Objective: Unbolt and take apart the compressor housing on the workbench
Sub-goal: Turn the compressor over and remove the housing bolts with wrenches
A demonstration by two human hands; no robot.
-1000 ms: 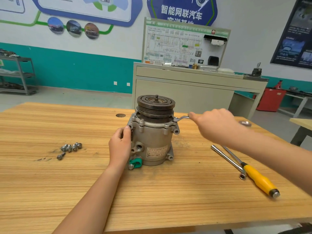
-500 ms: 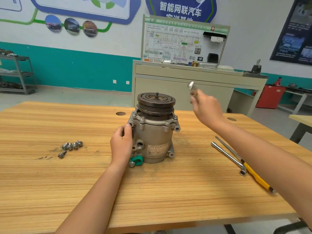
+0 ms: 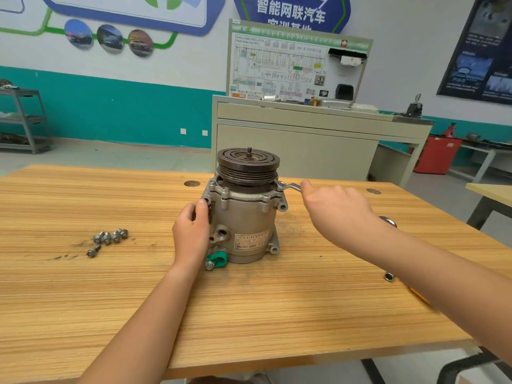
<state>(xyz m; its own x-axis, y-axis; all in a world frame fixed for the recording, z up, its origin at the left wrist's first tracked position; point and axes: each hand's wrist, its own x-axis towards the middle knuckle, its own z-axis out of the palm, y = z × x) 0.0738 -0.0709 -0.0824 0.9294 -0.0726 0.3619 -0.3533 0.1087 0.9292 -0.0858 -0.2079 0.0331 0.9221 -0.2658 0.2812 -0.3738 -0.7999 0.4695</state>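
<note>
Toward the far edge of the workbench (image 3: 249, 314) stands the compressor housing (image 3: 243, 225); left hand (image 3: 191, 234) grips its side, right hand (image 3: 335, 209) grips a wrench (image 3: 291, 186) at its top rim. Best seat it squarely, then pull smoothly.

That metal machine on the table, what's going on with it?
A person is unbolting a compressor that stands upright on the wooden workbench. Their left hand holds its side to steady it. The right hand holds a wrench whose head sits at the compressor's upper right edge. A few loose bolts lie on the bench to the left.
</note>
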